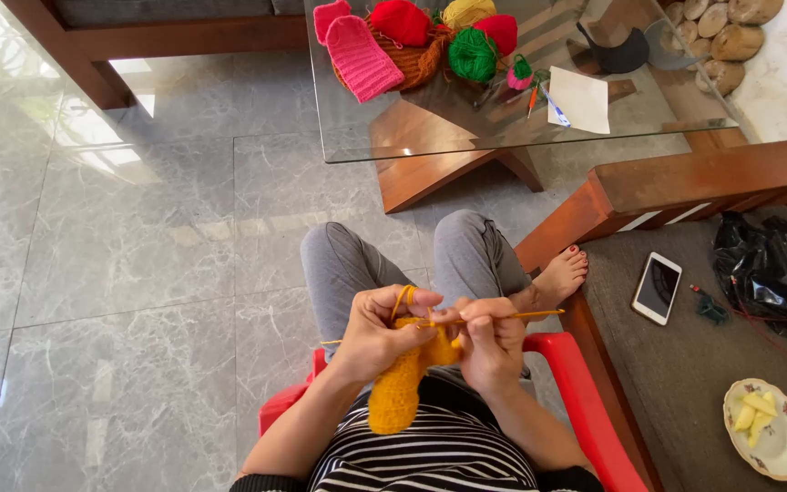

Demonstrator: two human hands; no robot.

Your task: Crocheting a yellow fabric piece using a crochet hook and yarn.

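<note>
My left hand and my right hand meet in front of my lap, both gripping an orange-yellow knitted piece that hangs down over my striped top. A strand of orange yarn loops over my left index finger. My right hand also pinches a thin knitting needle whose tip sticks out to the right. I sit on a red plastic chair with my grey-trousered knees raised.
A glass table ahead carries a basket of yarn balls, a pink knitted piece, green yarn and a paper sheet. On the sofa to the right lie a phone, a black bag and a plate of fruit slices.
</note>
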